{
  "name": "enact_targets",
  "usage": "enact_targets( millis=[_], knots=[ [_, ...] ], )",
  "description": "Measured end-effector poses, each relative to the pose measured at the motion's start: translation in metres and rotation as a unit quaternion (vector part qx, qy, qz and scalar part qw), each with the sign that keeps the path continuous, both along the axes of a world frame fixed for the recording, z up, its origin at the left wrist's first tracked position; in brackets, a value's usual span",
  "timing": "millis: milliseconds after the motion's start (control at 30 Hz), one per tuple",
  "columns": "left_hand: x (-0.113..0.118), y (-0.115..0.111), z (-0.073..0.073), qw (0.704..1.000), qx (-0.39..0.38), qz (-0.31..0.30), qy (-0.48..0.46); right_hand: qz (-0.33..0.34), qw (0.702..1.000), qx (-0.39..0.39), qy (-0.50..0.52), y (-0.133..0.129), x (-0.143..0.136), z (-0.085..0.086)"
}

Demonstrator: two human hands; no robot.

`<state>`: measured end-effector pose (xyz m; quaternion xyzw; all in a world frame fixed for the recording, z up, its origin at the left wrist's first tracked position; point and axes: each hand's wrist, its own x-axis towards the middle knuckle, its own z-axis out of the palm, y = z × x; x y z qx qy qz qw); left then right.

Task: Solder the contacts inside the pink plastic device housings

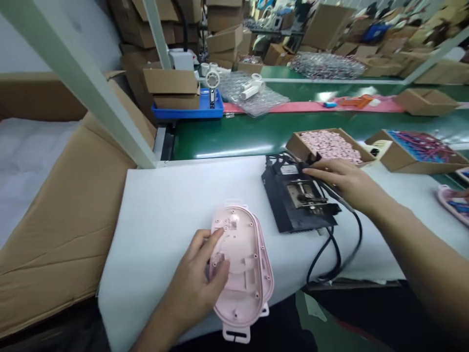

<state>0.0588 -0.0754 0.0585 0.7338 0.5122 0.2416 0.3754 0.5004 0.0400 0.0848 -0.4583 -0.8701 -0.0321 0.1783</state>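
Pink plastic housing (244, 266) lies flat on the white foam sheet (164, 215), inner face up, directly under my left hand (200, 283). That hand is closed around its left edge, thumb pressed on a small clear part seated inside the shell. My right hand (342, 183) rests, fingers loosely extended and gripping nothing that I can see, on the top of the black fixture (298, 200), which sits just to the right of the housing and apart from it. To do this step well, I judge the left hand should keep the shell pinned flat so the clear part does not shift, and the right should stay clear of the black cable (330, 254) that loops off the fixture toward the sheet's near edge. Beyond my right hand, an open carton of small pink pieces (328, 145) stands just behind the fixture. Further off runs a green conveyor belt (234, 134), with a blue tray (188, 111) and stacked cardboard boxes (223, 29) behind it.
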Motion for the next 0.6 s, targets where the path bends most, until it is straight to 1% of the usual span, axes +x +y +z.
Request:
enact_targets(
  millis=[67, 133, 200, 233, 267, 300, 333, 367, 400, 433, 467, 500, 533, 567, 600],
  knots=[
    [0.024, -0.003, -0.002, 0.999, 0.022, -0.016, 0.044, -0.007, 0.999, 0.02, -0.038, -0.003, 0.001, -0.004],
    [0.042, -0.005, -0.007, 0.994, 0.059, 0.007, 0.093, -0.021, 0.995, 0.051, -0.079, -0.014, -0.001, -0.003],
    [0.051, -0.009, -0.014, 0.99, 0.084, 0.039, 0.111, -0.077, 0.988, 0.095, -0.092, -0.036, -0.002, 0.001],
    [0.055, -0.011, -0.017, 0.989, 0.086, 0.053, 0.106, -0.112, 0.984, 0.114, -0.082, -0.051, -0.004, 0.003],
    [0.058, -0.015, -0.021, 0.989, 0.087, 0.068, 0.096, -0.143, 0.98, 0.133, -0.048, -0.068, -0.008, 0.003],
    [0.061, -0.018, -0.025, 0.989, 0.089, 0.085, 0.083, -0.16, 0.978, 0.136, -0.006, -0.088, -0.015, 0.002],
    [0.065, -0.023, -0.03, 0.988, 0.095, 0.103, 0.069, -0.16, 0.974, 0.146, 0.067, -0.109, -0.028, -0.001],
    [0.07, -0.027, -0.034, 0.986, 0.103, 0.119, 0.056, -0.153, 0.963, 0.146, 0.169, -0.129, -0.045, -0.008],
    [0.075, -0.032, -0.039, 0.984, 0.112, 0.132, 0.045, -0.128, 0.958, 0.101, 0.237, -0.148, -0.067, -0.018],
    [0.081, -0.037, -0.043, 0.982, 0.122, 0.138, 0.038, -0.086, 0.959, 0.055, 0.263, -0.163, -0.091, -0.031],
    [0.087, -0.042, -0.047, 0.981, 0.132, 0.138, 0.034, -0.062, 0.963, 0.028, 0.261, -0.175, -0.116, -0.046],
    [0.093, -0.047, -0.05, 0.98, 0.142, 0.135, 0.034, -0.056, 0.961, 0.043, 0.267, -0.183, -0.139, -0.062],
    [0.1, -0.052, -0.052, 0.979, 0.154, 0.132, 0.036, -0.054, 0.945, 0.12, 0.299, -0.189, -0.159, -0.077],
    [0.106, -0.058, -0.052, 0.976, 0.167, 0.13, 0.041, -0.079, 0.925, 0.161, 0.336, -0.194, -0.173, -0.09],
    [0.113, -0.063, -0.05, 0.974, 0.18, 0.13, 0.045, -0.1, 0.907, 0.186, 0.364, -0.198, -0.182, -0.1]
  ],
)
